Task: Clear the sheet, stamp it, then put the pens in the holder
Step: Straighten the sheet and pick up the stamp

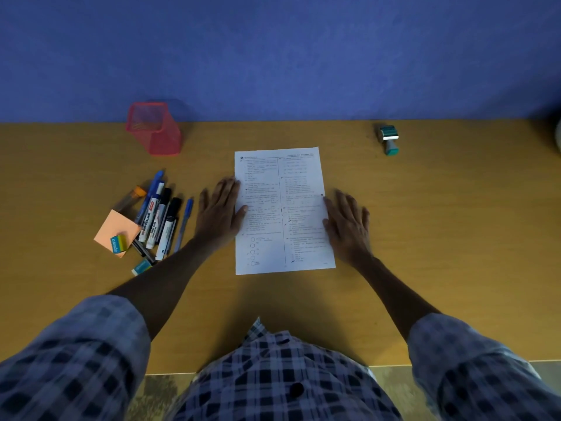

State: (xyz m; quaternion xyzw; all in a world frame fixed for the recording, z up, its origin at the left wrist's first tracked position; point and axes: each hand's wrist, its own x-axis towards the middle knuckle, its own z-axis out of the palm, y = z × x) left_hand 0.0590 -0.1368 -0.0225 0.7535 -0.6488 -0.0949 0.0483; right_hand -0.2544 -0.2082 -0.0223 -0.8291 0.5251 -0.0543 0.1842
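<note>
The printed sheet [282, 211] lies flat in the middle of the wooden desk [425, 223], and the left hand [219, 211] and right hand [348, 226] press on its side edges with fingers open and spread. The pens and markers [161, 214] lie in a heap left of the sheet, the pink mesh holder [154, 129] stands behind them near the wall, and the stamp [389, 139] is well apart at the far right.

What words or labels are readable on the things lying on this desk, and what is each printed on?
"WHITEBOARD": on the barrel of a whiteboard marker in the pile of pens.
Printed sheet: two columns of text, too small to read.
Eraser on the orange sticky notes: a word on its sleeve, too blurred to read.
Other markers: labels unreadable.
</note>
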